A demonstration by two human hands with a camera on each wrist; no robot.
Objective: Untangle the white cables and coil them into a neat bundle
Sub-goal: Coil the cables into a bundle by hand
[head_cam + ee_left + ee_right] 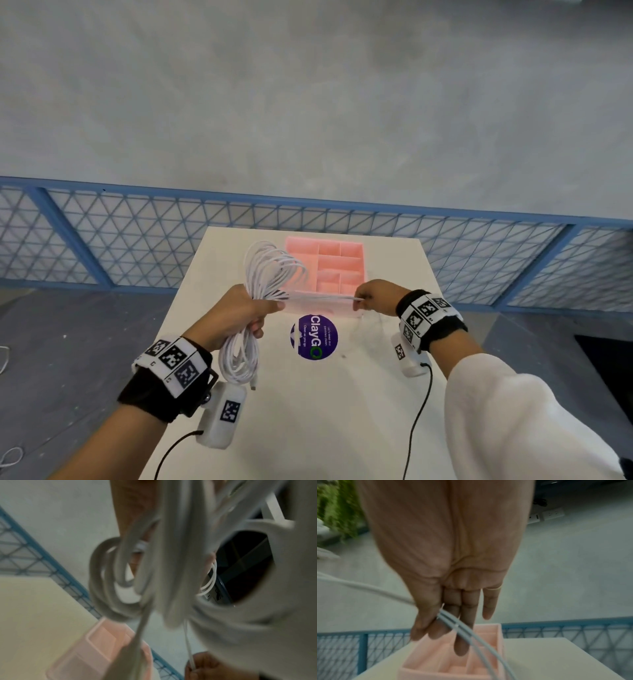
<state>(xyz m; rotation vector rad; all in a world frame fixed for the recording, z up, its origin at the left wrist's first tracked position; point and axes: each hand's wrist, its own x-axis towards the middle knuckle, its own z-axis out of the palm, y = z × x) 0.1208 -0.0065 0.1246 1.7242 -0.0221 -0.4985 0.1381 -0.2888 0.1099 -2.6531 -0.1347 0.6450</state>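
Observation:
My left hand [248,313] grips a coil of white cables [263,270] at its middle, above the white table [308,411]. Loops stick up above the fist and hang below it, with a plug end [252,386] dangling at the bottom. Two cable strands [322,298] run taut to the right into my right hand [368,301], which pinches them between thumb and forefinger [436,627]. In the left wrist view the cable loops [171,574] fill the frame, blurred. The right hand [202,666] shows at the bottom there, holding a strand.
A pink divided tray [337,270] stands on the table's far side, right under the stretched strands. A round purple sticker [314,337] lies mid-table. A blue mesh railing [137,236] runs behind the table. Black sensor leads [416,421] trail from both wrists.

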